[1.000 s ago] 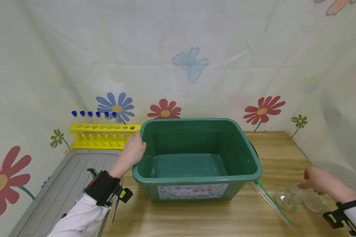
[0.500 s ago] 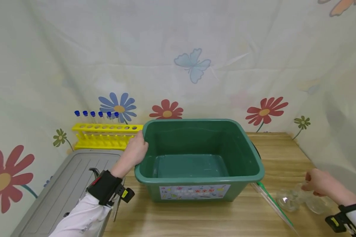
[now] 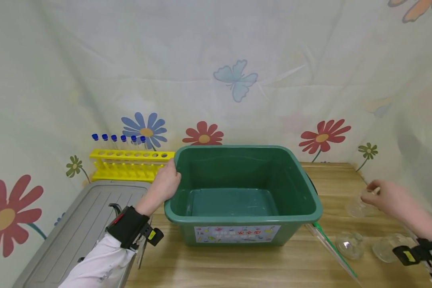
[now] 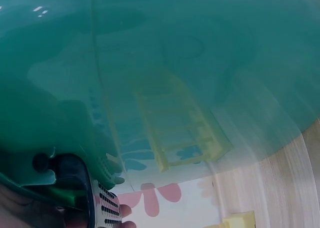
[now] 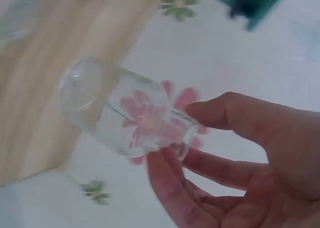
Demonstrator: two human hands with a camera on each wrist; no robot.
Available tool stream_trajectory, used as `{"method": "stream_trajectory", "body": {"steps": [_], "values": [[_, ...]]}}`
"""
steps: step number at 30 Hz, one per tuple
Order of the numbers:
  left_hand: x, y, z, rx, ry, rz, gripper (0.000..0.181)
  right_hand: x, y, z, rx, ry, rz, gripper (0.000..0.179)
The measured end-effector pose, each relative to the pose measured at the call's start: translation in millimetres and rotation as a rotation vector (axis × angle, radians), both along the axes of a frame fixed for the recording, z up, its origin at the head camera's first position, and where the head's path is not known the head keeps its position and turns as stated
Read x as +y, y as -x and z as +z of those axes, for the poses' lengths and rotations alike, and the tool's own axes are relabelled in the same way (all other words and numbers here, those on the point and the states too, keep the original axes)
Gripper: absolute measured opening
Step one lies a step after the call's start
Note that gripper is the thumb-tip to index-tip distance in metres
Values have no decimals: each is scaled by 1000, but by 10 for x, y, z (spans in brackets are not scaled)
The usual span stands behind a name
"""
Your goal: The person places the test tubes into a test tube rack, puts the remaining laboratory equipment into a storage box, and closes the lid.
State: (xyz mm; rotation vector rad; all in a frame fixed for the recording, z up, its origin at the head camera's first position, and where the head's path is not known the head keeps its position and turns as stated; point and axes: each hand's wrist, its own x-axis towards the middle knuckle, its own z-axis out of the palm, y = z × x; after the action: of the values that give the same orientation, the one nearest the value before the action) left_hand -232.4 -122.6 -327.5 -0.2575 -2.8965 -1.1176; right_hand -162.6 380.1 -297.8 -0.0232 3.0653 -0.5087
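A green plastic tub (image 3: 243, 219) with a printed label stands in the middle of the wooden table. My left hand (image 3: 164, 181) grips its left end, the fingers around a black handle (image 4: 75, 170) in the left wrist view. At the far right, my right hand (image 3: 392, 200) pinches a small clear glass bottle (image 5: 110, 107) by its neck between thumb and fingers. In the right wrist view the bottle's wide base points away from the palm. Two more clear glass pieces, a rounded one (image 3: 350, 245) and another (image 3: 386, 249), lie on the table below that hand.
Behind the left arm stands a yellow rack (image 3: 129, 155) with several blue-capped tubes (image 3: 114, 138). A grey lidded box (image 3: 101, 212) occupies the left side. A clear, green-edged strip (image 3: 331, 248) sticks out from beside the tub. A flowered curtain (image 3: 187, 88) surrounds the table.
My right hand has lifted the glass bottle from among the other glassware and moved it up and away toward the back. My left hand keeps its grip on the tub.
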Motion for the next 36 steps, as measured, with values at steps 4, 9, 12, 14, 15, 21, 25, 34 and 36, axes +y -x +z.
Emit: {"method": "stream_trajectory", "body": {"steps": [4,9,12,14,15,21,25,34,36], "values": [[5,0,3,1,-1,-1,39,-222,39,278,104,-12,-4,40],[1,-8,-7,-19,-24,-5,40,-529,68,620,223,-9,29,43],[-3,-4,-9,-19,-33,-7,39,-721,77,802,289,-6,72,43],[-5,0,-6,-13,-30,-7,39,-857,85,902,323,-7,113,41],[-5,2,-6,-13,-29,-7,38,-931,97,944,328,-6,138,41],[7,12,-9,2,-13,-10,39,-1423,273,1058,326,25,326,30],[-3,9,-17,21,-11,-16,39,-1797,452,954,292,98,436,24],[2,17,-6,-20,1,3,40,-2514,781,574,173,129,601,23],[7,24,-7,-23,9,8,40,-2623,846,517,141,130,626,24]]}}
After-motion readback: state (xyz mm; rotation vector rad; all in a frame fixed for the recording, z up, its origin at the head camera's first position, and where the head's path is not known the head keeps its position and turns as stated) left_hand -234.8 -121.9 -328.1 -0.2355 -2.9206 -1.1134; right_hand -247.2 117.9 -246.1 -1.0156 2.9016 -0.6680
